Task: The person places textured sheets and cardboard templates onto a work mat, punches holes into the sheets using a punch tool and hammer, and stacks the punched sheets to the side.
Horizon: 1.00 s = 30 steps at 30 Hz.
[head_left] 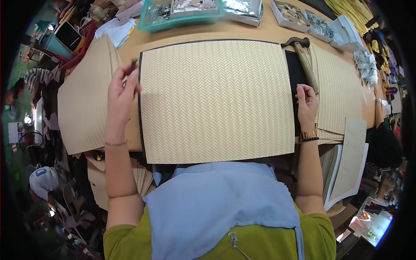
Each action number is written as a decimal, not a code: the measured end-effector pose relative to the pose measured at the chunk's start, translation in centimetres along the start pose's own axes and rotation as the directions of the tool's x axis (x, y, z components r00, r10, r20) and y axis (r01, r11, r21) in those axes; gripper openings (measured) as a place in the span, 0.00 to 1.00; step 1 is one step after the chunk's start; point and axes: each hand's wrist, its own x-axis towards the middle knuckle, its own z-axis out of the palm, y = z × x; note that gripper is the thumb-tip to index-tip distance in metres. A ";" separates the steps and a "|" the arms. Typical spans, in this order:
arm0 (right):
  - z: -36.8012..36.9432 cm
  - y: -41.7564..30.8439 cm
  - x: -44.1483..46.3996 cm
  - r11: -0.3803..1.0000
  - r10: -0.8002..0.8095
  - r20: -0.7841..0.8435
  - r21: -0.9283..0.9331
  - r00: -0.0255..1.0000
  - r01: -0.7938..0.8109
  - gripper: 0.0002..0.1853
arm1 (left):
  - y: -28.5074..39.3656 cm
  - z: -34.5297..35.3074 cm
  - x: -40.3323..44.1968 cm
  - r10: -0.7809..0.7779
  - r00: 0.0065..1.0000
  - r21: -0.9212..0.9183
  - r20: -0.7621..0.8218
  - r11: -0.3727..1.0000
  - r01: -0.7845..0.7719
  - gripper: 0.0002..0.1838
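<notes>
A cream sheet with a woven herringbone texture [216, 102] lies flat in front of me on a black backing that shows along its edges. My left hand [121, 91] is raised at the sheet's left edge, thumb and fingers pinching a small dark object [133, 65], blurred and too small to name. At the right edge, over the black strip, my right hand [307, 106] has its fingers curled in towards the thumb; whatever they may hold is hidden. Just above that hand rests a hammer [307, 65] with a wooden handle and dark head.
Stacks of similar woven sheets lie left [84, 99] and right [340, 82] on the table. A teal basket [149, 27] and white boxes [299, 26] of small metal parts line the back. Grey boards [349, 160] stand at lower right. Other people sit at far left.
</notes>
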 end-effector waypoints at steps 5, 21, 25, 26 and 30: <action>0.2 0.2 0.0 1.000 -0.027 -0.007 -0.013 1.000 0.027 0.10 | 0.5 6.2 5.0 0.283 0.958 -0.190 0.040 0.944 -0.271 0.13; 0.5 0.4 0.1 0.996 -0.066 -0.020 -0.068 0.998 0.064 0.09 | -2.0 15.0 8.0 0.341 0.939 -0.268 0.047 0.910 -0.317 0.12; 0.6 0.1 0.1 0.995 -0.075 -0.023 -0.075 0.997 0.074 0.09 | -2.2 15.1 8.1 0.336 0.940 -0.246 0.068 0.918 -0.310 0.12; 0.6 0.1 0.0 0.994 -0.077 -0.022 -0.083 0.997 0.075 0.10 | -2.2 15.1 8.0 0.337 0.939 -0.240 0.070 0.919 -0.312 0.12; 0.6 0.4 0.2 0.992 -0.086 -0.022 -0.094 0.996 0.084 0.10 | -2.2 15.2 7.9 0.344 0.936 -0.220 0.073 0.921 -0.321 0.12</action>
